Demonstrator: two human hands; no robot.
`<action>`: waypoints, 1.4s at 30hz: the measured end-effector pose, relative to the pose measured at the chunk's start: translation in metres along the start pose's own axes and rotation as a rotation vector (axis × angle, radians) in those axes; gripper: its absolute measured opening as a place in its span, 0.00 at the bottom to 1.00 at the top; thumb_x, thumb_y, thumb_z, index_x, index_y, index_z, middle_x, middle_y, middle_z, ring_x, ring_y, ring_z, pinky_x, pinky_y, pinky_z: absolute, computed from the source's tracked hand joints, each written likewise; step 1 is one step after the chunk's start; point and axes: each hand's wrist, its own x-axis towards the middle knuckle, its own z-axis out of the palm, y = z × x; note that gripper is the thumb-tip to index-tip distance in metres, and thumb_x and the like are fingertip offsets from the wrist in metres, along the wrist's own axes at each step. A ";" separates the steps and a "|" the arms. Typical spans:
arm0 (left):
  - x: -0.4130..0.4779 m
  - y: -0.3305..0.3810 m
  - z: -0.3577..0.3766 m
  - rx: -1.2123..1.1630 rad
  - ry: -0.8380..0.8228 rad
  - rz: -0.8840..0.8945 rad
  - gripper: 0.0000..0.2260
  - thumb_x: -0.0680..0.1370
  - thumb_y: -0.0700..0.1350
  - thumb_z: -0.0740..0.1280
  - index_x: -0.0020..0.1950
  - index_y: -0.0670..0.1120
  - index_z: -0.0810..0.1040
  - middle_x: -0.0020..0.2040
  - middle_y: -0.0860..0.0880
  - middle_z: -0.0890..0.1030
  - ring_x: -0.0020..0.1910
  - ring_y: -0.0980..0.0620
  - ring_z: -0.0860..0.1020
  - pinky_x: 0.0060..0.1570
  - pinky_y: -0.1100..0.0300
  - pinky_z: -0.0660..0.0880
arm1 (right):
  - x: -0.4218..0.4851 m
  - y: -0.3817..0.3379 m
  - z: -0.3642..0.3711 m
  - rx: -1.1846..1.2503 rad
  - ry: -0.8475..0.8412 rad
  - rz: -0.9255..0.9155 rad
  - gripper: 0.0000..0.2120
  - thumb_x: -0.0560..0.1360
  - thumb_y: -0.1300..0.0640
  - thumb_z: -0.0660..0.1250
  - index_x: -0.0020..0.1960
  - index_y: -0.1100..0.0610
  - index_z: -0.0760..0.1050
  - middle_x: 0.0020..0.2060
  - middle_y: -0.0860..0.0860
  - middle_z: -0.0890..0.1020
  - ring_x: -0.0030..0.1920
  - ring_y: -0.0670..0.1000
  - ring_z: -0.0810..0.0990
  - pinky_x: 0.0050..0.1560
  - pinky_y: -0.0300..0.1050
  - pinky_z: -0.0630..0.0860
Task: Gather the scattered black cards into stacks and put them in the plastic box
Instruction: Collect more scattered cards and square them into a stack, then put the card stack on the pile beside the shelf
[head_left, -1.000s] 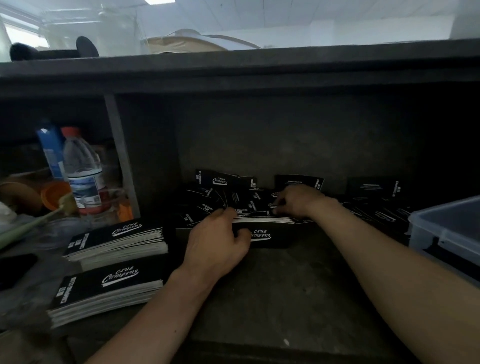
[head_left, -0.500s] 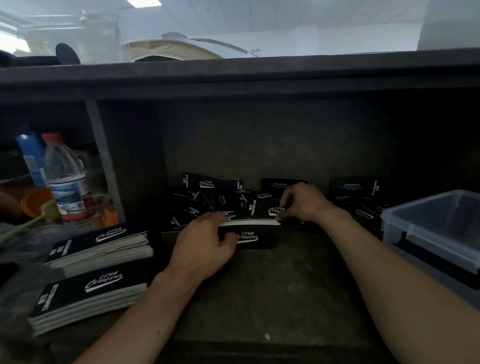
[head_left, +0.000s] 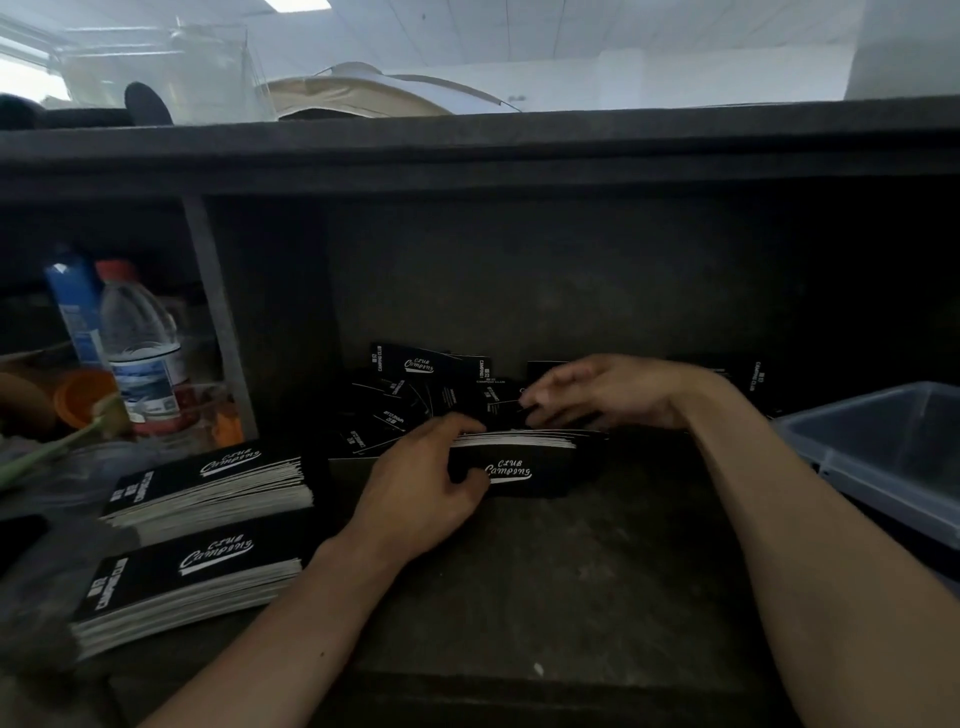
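Dark cubby: back wall close behind, overhead shelf (head_left: 467, 150) low above, upright divider (head_left: 218, 322) closes the left side, plastic box (head_left: 893, 478) sits at the right edge, lid off. Open room is the bare desk surface (head_left: 545, 582) in the front middle, between the 2 forearms. 2 squared stacks (head_left: 218, 483) lie front left, one just behind the other, near the desk's front edge. Scattered cards (head_left: 415, 364) are piled against the back wall, overlapping at mixed angles; more of them sit in shadow behind the right wrist, near the box. Left hand (head_left: 415, 499) grips the left end of a partial stack (head_left: 519, 452), thumb on the front face, fingers over the top, stack standing on its long edge on the desk. Right hand (head_left: 608, 395) hovers just above the stack's right end, fingers and thumb curled narrow, pinching a loose card (head_left: 498, 402) at the pile. Water bottle (head_left: 140, 343) stands left of the divider.
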 end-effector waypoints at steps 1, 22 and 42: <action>0.000 0.000 0.000 -0.006 0.007 -0.002 0.21 0.70 0.55 0.64 0.63 0.58 0.75 0.56 0.58 0.80 0.49 0.59 0.78 0.54 0.57 0.77 | -0.004 -0.001 0.000 -0.145 0.046 0.074 0.18 0.74 0.44 0.69 0.62 0.47 0.77 0.60 0.46 0.80 0.63 0.49 0.76 0.61 0.52 0.75; -0.016 0.035 -0.003 0.187 -0.081 -0.059 0.17 0.82 0.47 0.60 0.70 0.44 0.68 0.62 0.42 0.72 0.59 0.41 0.75 0.56 0.50 0.72 | -0.026 0.023 0.097 -0.312 0.659 -0.199 0.19 0.79 0.61 0.60 0.70 0.54 0.71 0.65 0.55 0.72 0.65 0.52 0.72 0.64 0.34 0.62; -0.131 -0.036 -0.164 0.505 0.231 -0.606 0.23 0.70 0.59 0.72 0.60 0.49 0.77 0.59 0.42 0.76 0.59 0.39 0.75 0.52 0.45 0.76 | 0.024 -0.104 0.233 -0.230 0.713 -0.288 0.27 0.68 0.44 0.75 0.64 0.49 0.72 0.56 0.49 0.74 0.54 0.48 0.76 0.51 0.45 0.76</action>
